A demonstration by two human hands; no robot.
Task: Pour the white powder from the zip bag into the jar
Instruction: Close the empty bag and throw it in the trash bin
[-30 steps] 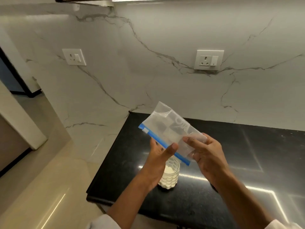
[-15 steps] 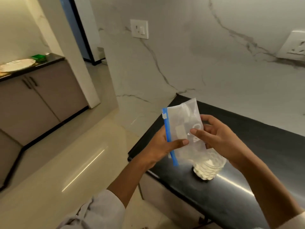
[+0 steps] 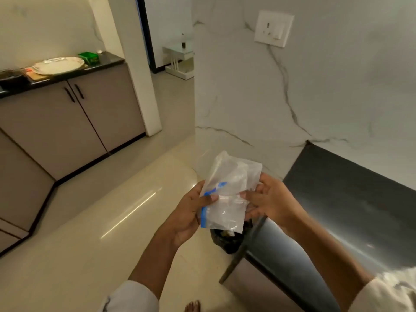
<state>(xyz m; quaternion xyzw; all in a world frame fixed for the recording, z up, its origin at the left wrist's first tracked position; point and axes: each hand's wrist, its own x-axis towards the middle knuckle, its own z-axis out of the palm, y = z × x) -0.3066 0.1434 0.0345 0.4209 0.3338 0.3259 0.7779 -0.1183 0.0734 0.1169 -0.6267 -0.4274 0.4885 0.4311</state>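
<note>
A clear zip bag (image 3: 227, 194) with a blue zip strip is crumpled and folded between both hands, out past the left end of the black counter (image 3: 351, 199). My left hand (image 3: 191, 215) grips its left side, thumb across the blue strip. My right hand (image 3: 270, 199) pinches its right side. No white powder shows inside the bag. The jar is out of view.
A black-lined bin (image 3: 227, 242) stands on the floor below the bag, beside the counter's end. Brown cabinets (image 3: 74, 124) with a plate (image 3: 58, 65) on top stand at the left. A marble wall with a socket (image 3: 273, 28) rises behind. My bare toes (image 3: 192, 306) show at the bottom.
My view swung left, away from the counter, so the jar left the frame. The bag went from flat and upright to crumpled, and both hands carried it over the floor bin.
</note>
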